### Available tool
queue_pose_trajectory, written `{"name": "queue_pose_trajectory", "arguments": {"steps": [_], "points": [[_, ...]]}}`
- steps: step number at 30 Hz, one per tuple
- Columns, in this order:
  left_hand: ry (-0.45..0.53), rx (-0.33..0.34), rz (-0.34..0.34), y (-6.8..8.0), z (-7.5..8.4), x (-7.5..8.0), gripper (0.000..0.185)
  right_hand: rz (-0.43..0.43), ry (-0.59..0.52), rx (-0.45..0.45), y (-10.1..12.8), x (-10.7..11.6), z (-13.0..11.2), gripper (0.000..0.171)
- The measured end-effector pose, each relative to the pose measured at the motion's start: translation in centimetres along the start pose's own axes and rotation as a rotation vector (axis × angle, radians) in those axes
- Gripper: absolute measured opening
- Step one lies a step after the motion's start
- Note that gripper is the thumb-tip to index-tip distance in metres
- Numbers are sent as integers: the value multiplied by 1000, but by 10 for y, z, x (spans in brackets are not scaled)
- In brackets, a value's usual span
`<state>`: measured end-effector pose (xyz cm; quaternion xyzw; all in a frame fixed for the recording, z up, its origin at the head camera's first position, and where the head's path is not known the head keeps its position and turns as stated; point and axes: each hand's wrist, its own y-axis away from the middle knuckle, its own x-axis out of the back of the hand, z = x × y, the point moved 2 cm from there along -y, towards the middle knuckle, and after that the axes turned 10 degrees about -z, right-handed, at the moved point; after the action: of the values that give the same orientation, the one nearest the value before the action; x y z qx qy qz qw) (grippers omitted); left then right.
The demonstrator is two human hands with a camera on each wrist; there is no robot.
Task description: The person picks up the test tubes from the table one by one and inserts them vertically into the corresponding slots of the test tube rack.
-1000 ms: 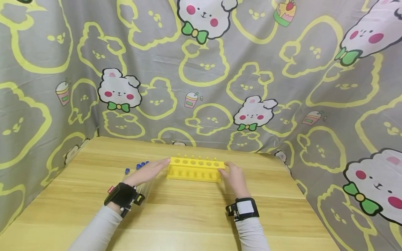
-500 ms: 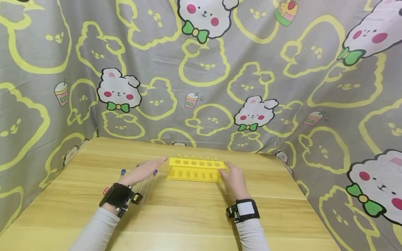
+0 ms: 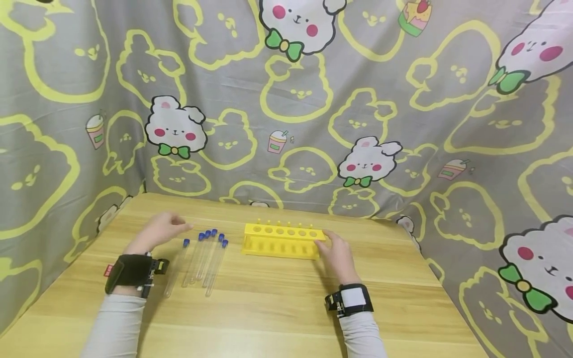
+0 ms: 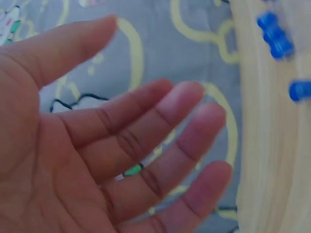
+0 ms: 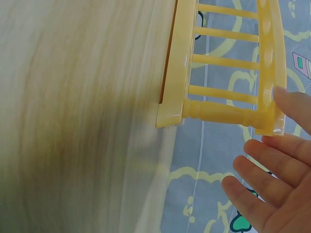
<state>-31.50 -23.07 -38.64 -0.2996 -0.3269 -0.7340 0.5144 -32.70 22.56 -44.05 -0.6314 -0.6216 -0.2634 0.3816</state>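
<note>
A yellow test tube rack [image 3: 283, 241] stands upright on the table, its round holes holding no tubes. At its right end is my right hand [image 3: 337, 253], pinching the corner of the top plate between thumb and index finger. The right wrist view shows the thumb on the plate and the other fingers [image 5: 257, 194] extended past the rack's end. My left hand [image 3: 156, 231] hovers left of several clear test tubes [image 3: 215, 266] with blue caps [image 3: 214, 232]. It holds nothing; in the left wrist view the palm [image 4: 63, 160] shows, with its fingers apart from the caps.
The tubes lie loosely side by side on the wooden table [image 3: 277, 313], caps toward the back. One tube [image 3: 176, 271] lies a little apart at the left. A patterned grey cloth [image 3: 241, 74] encloses the table at the back and sides.
My left hand has left the rack's left end and moved left past the tubes, uncovering them. My right hand has stayed at the rack's right end. The head view has shifted slightly.
</note>
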Motion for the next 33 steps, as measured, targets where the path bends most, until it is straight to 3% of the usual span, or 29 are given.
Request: {"name": "queue_pose_trajectory", "arguments": {"steps": [4,7,19,24,33], "points": [[2,109,-44,-2,-17,-5,40,2,2,-7,0,0,1,52],[-5,158,-57,-4,-24,-11,46,1,4,-7,0,0,0,52],[-21,226,-45,1,-32,-33,27,-10,-13,-21,4,0,-2,53],[-20,239,-71,0,-36,-38,29,-2,0,-14,3,0,-3,52],[-4,243,-49,-1,-35,-40,30,-12,-15,-27,2,1,-4,53]]}}
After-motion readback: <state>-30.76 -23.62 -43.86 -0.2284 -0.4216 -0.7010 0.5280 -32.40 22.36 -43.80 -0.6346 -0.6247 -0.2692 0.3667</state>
